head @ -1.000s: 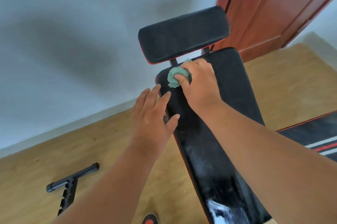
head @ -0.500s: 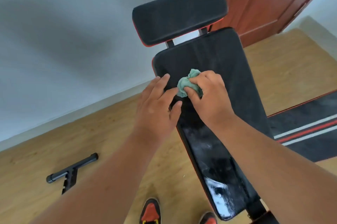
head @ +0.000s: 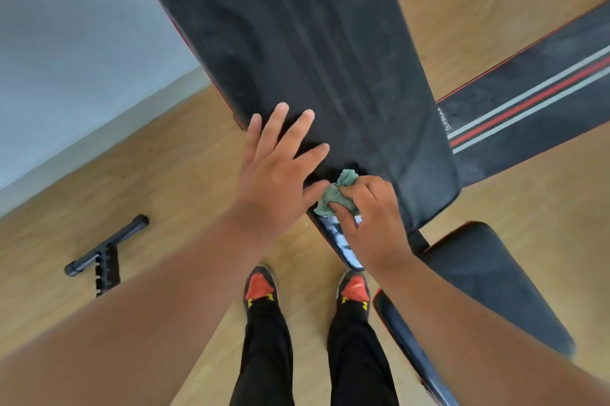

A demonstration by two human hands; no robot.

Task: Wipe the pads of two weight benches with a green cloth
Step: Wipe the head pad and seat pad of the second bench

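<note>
Progress: the wipe is under way on the long black padded backrest [head: 297, 52] of the inclined bench; the cloth is at its lower end, near the left edge. Whether the upper stretch is already clean cannot be judged from this view.
Left to do: probably the black seat pad [head: 495, 290] below, and the second bench's black pad with red and grey stripes [head: 534, 98] lying to the right on the wooden floor [head: 171, 174].
Cloth: a small crumpled green cloth [head: 333, 194], bunched into a ball and pressed on the backrest.
Right hand [head: 373, 217]: fingers curled round the cloth, thumb pinching it from the near side; a tuft sticks out above the knuckles.
Left hand [head: 277, 171]: flat on the backrest, fingers straight and spread, holding nothing; its thumb lies just beside the cloth.
Elsewhere: a black metal T-shaped bar [head: 102, 257] on the floor, well apart from the benches.
</note>
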